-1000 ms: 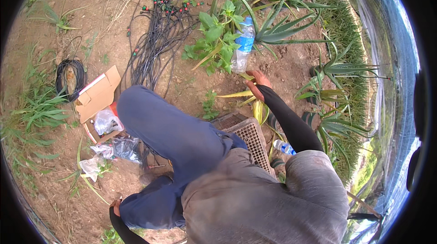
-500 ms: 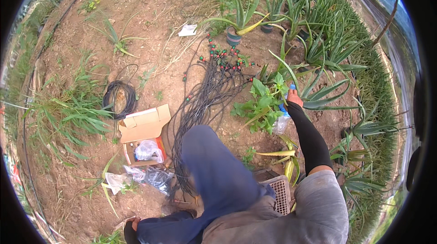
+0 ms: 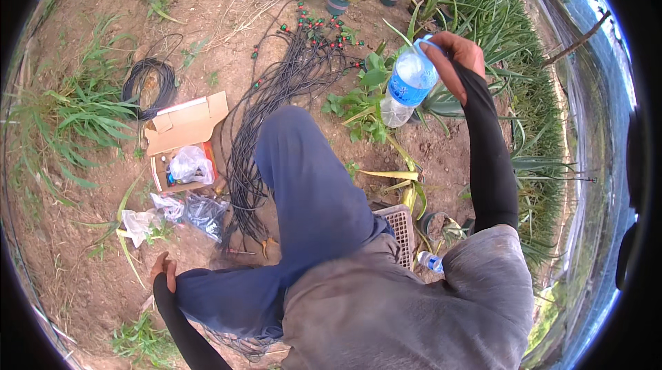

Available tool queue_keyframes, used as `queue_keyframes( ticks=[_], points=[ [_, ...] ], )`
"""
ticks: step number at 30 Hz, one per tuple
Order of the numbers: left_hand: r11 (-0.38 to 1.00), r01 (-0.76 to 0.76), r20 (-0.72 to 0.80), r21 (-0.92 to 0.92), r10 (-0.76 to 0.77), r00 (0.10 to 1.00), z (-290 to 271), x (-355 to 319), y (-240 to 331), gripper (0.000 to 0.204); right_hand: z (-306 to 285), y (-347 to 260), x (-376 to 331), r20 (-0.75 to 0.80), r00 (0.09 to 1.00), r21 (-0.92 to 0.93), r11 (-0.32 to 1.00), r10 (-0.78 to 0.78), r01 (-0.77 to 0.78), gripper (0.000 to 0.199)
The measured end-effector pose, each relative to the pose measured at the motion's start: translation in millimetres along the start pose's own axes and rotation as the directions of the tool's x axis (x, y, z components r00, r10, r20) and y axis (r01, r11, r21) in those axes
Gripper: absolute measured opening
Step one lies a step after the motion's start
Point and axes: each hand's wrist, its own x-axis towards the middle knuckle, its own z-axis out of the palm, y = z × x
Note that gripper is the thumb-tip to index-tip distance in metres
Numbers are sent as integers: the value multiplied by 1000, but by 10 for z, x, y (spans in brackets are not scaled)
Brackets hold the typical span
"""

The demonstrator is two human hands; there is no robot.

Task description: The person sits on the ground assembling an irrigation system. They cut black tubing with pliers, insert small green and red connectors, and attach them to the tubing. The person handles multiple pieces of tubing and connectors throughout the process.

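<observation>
My right hand (image 3: 460, 58) is closed round the top of a clear plastic bottle (image 3: 408, 87) with a wide blue label. The bottle is held up off the ground, tilted, with its base toward the lower left. Its cap end lies at my fingers and is partly hidden by them. At the lower left, my left hand (image 3: 164, 270) rests against my bent knee with nothing in it and its fingers loosely apart. Below the bottle is a broad-leaved green plant (image 3: 362, 97).
Black thin tubing (image 3: 269, 101) with red and green fittings spreads before my raised knee. Left of it stand an open cardboard box (image 3: 183, 128), plastic bags (image 3: 203, 215) and a tubing coil (image 3: 162, 84). Potted aloes (image 3: 337, 2) line the right; a plastic crate (image 3: 398, 228) and second bottle (image 3: 431, 262) sit beside me.
My right hand has lifted the bottle from beside the leafy plant and brought it up nearer to me. The view has shifted, and more of my left hand and forearm now shows.
</observation>
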Motion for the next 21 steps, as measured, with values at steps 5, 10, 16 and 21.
queue_keyframes(
  ticks=[5, 10, 16, 21],
  points=[
    [925, -204, -163, -320, 158, 974, -89, 48, 1220, 59, -520, -1166, 458, -188, 915, 305, 864, -357, 400, 26],
    [868, -461, -272, -185, 406, 873, -371, -42, 2078, 64, -488, -2217, 561, -250, 806, 414, 693, -536, 590, 21],
    [804, -570, -344, -171, 493, 799, -659, -209, 2774, 69, -126, -2933, 722, -239, 788, 674, 488, -567, 555, 21],
    [778, -600, -448, -187, 476, 757, -547, -200, 2950, 89, 219, -3440, -19, -35, 659, 802, 372, -751, 467, 20]
  ],
)
